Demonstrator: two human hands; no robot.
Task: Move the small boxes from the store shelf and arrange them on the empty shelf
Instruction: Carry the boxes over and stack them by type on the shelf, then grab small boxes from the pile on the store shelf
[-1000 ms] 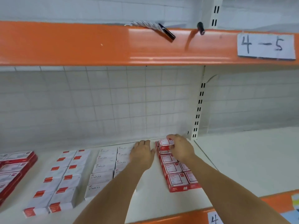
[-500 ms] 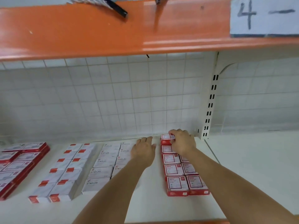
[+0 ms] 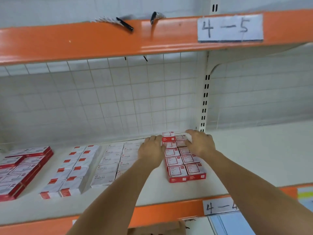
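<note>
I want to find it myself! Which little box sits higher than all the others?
Find the white upright post with black slots at the back of the shelf. Just left of its foot runs a double row of red-and-white boxes, between the left hand and right hand. The raised box is at the far end, stacked on top; its neighbours lie lower.

Shop: numbered orange shelves [image 3: 101, 43], boxed staples [image 3: 108, 167].

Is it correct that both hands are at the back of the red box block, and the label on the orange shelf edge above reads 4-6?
Not quite. Both hands, left and right, are at the back of the red box block, but the head view shows the label on the upper orange shelf edge reads 4-5, not 4-6.
</note>
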